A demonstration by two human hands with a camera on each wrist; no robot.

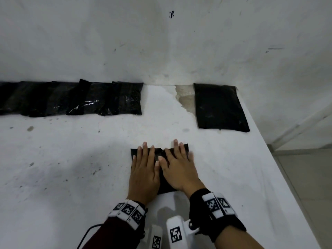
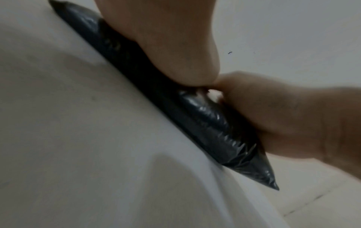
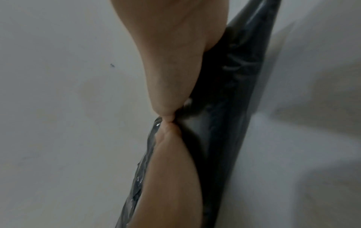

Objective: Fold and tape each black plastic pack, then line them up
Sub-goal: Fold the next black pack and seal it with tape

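Palms are pressing flat: left hand (image 1: 143,169) and right hand (image 1: 177,168), fingers straight, gripping nothing, are flattening the pack (image 1: 159,153) on the near counter (image 1: 62,159). Pressing evenly outward should sharpen the fold before taping.

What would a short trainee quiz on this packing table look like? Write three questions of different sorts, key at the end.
1. True or false: both hands lie flat with straight fingers on the near pack.
2. Multiple choice: the single pack by the table's right edge lies
A) in the row of packs at the wall
B) apart from that row, with bare table between
C) under the right hand
3. Fill in: the left hand and right hand press the near pack and their ____ touch at the tips.

Key: 1 true; 2 B; 3 thumbs
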